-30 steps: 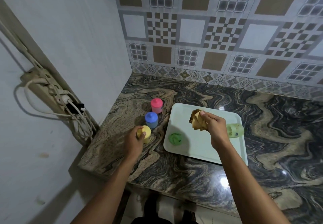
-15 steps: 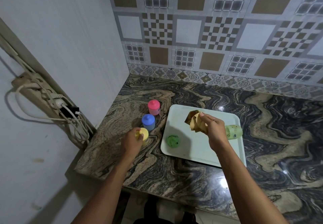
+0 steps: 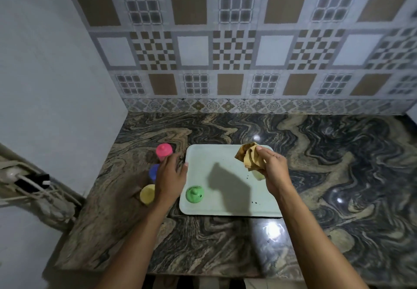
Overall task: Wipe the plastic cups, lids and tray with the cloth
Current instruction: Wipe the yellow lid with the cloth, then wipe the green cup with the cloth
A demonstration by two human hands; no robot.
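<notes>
A pale green tray (image 3: 225,158) lies on the marble counter. On its near left part sits a green lid (image 3: 195,194). My right hand (image 3: 272,169) grips a crumpled tan cloth (image 3: 248,156) above the tray's far right part, and a light green cup (image 3: 259,175) peeks out beneath that hand. Left of the tray stand a pink cup (image 3: 164,150), a blue cup (image 3: 154,171) and a yellow cup (image 3: 147,194). My left hand (image 3: 171,176) hovers with fingers extended over the counter between these cups and the tray, partly hiding the blue cup.
A white side wall closes the counter on the left, with a power strip and cables (image 3: 29,185) mounted on it. Patterned tiles (image 3: 248,52) cover the back wall. Small dark specks (image 3: 255,202) lie on the tray's near right part. The counter's front edge (image 3: 203,274) runs below my arms.
My left hand has let go of the yellow cup and moved up and right toward the tray. My right hand still holds the cloth. The camera view has shifted.
</notes>
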